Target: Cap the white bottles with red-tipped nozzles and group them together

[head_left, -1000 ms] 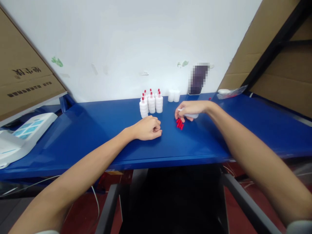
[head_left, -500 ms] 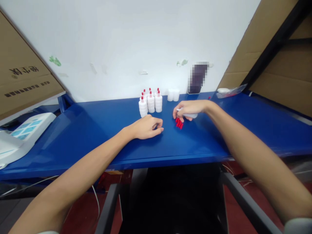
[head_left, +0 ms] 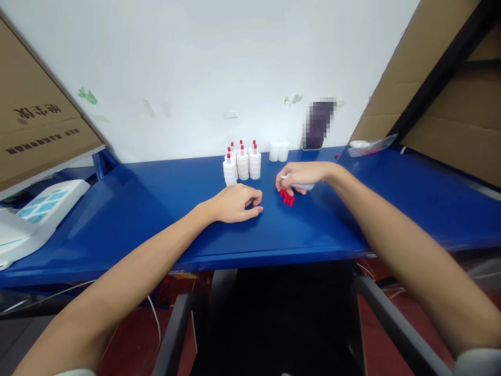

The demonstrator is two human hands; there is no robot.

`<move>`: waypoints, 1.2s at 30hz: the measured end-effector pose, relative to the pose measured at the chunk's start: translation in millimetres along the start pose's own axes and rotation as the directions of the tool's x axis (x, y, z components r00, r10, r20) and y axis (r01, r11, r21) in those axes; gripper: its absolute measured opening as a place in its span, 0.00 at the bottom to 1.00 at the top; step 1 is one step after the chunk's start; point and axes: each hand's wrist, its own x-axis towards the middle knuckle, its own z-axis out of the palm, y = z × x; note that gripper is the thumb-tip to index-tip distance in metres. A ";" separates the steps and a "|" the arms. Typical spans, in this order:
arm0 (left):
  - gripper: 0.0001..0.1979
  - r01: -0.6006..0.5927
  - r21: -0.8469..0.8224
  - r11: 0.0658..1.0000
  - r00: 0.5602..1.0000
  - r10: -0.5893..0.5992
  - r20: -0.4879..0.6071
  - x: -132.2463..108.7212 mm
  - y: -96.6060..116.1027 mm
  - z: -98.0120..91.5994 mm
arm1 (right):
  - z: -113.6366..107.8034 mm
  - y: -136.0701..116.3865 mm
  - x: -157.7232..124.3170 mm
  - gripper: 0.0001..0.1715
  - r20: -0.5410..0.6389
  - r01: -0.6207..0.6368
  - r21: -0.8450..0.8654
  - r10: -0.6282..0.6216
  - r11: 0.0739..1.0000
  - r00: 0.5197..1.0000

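Note:
My right hand (head_left: pixel 297 175) is closed around a white squeeze bottle (head_left: pixel 303 185) lying on its side, with its slim white nozzle pointing left. Its fingertips are at the far edge of a small cluster of red caps (head_left: pixel 287 198) on the blue table; whether they pinch one is hidden. My left hand (head_left: pixel 237 203) rests on the table with fingers loosely curled, thumb and forefinger apart and nothing visible between them. Just beyond it stand several white ribbed squeeze bottles (head_left: pixel 242 164) with red tips, grouped upright in rows.
Two plain white containers (head_left: pixel 278 151) stand near the wall. A phone (head_left: pixel 317 125) leans there. One loose red piece (head_left: pixel 336 156) and a clear plastic bag (head_left: pixel 371 147) lie at the back right. A white device (head_left: pixel 50 214) is on the left of the blue table (head_left: pixel 148 193).
My right hand has shifted slightly left over the red caps, with the bottle still in it. My left hand and the standing bottles stay as they were.

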 end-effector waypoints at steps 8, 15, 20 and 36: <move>0.13 -0.032 -0.029 0.999 0.998 0.031 -0.048 -0.5 -4.3 3.1 | 5.9 -4.9 2.8 0.09 -0.054 0.015 -0.003 -0.015 1.000 0.998; 0.14 -0.025 -0.033 0.999 0.998 0.024 -0.050 -0.1 -6.7 4.3 | 13.5 -15.7 3.8 0.06 -0.103 0.030 -0.033 -0.033 0.999 0.994; 0.14 -0.025 -0.033 0.999 0.998 0.023 -0.054 -0.2 -7.2 4.8 | 16.8 -20.3 4.5 0.07 -0.101 0.086 -0.056 -0.091 0.995 0.991; 0.14 -0.030 -0.012 0.999 0.998 0.029 -0.064 0.5 -9.3 6.1 | 16.0 -26.5 0.8 0.11 -0.184 0.231 -0.055 -0.237 0.971 0.954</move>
